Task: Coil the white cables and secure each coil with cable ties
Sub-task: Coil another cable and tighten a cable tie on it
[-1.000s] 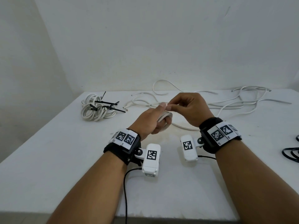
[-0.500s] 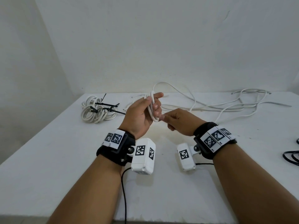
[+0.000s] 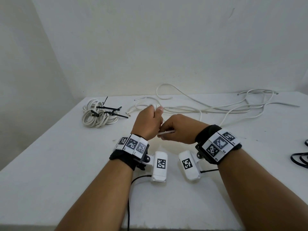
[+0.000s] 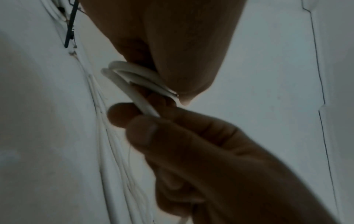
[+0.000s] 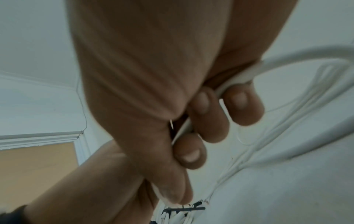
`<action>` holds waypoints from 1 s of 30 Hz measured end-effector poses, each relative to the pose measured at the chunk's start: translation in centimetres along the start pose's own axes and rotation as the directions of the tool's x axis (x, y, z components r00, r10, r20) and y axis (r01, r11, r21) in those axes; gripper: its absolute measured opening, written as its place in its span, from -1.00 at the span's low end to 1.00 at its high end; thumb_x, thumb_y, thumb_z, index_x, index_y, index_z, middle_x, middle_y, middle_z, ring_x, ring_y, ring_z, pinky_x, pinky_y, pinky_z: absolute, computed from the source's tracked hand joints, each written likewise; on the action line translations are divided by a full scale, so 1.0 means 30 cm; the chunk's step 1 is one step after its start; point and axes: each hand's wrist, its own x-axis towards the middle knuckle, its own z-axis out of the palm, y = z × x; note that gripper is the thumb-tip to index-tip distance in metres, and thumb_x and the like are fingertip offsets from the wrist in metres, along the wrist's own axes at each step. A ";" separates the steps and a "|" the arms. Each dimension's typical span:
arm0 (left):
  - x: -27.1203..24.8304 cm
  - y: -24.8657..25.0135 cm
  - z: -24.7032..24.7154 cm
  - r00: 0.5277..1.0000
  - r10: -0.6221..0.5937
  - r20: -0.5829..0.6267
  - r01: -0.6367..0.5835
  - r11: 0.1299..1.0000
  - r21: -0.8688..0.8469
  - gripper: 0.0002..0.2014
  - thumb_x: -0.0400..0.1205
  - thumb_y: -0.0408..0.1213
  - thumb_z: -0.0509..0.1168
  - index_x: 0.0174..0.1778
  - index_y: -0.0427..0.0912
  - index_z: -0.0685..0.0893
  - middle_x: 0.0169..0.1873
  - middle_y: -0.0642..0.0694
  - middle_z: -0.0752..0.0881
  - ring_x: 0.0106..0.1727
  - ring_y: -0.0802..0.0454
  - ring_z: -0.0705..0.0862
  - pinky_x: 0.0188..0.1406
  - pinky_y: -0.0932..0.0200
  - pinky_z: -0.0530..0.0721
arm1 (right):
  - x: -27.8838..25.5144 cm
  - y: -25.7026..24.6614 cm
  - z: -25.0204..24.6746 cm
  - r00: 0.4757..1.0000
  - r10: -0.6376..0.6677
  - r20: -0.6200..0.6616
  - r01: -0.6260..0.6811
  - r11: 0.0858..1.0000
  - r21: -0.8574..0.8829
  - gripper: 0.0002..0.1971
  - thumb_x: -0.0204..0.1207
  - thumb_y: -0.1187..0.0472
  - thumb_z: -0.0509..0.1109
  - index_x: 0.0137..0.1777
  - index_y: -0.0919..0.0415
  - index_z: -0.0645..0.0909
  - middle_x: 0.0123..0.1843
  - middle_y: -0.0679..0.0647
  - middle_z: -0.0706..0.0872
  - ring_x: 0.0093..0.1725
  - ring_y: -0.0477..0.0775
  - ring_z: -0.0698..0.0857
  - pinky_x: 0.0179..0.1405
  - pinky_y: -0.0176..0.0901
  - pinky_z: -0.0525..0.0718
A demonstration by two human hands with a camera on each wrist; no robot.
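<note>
- One bundle (image 3: 98, 115) lies finished at the table's (image 3: 50, 164) far left: white cable coils bound with black ties (image 3: 108, 108), well apart from the hands.
- Just right of it, loose cable ends (image 3: 133, 110) lie on the table; I judge they belong to cables not yet coiled.
- The left hand (image 3: 149, 124) is raised above the table, fingers curled round a small coil (image 4: 132, 75) of a few white turns; the left wrist view shows the loops pressed between thumb and fingers.
- Touching it on its right, the right hand (image 3: 180, 129) pinches the cable (image 3: 165, 132) between thumb and fingertips (image 5: 243, 104), feeding the strand toward the coil. The right wrist view shows the cable running out past the fingers toward the table.
- Farther right, long slack (image 3: 225, 109) trails across the back of the table in loose, overlapping loops as far as the right edge. How many separate cables lie there I cannot tell.
- At the far right edge, black cord (image 3: 300, 160) shows only in part.
- Judged from this: one bundle is done, a second coil has only its first turns, and most of the winding remains, along with tying every new coil. No spare ties are visible.
</note>
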 end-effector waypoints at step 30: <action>-0.047 0.052 -0.016 0.943 0.262 0.203 0.099 0.362 -0.927 -0.60 0.74 -0.18 -0.02 0.19 -0.44 0.56 -0.49 -0.02 0.46 -0.45 0.06 0.48 -0.26 0.23 0.49 | -0.002 0.099 -0.049 0.923 0.063 -0.380 0.051 0.957 0.284 -0.54 0.78 0.02 0.12 -0.25 0.28 0.60 -0.48 -0.09 0.58 -0.50 -0.15 0.42 -0.36 -0.28 0.42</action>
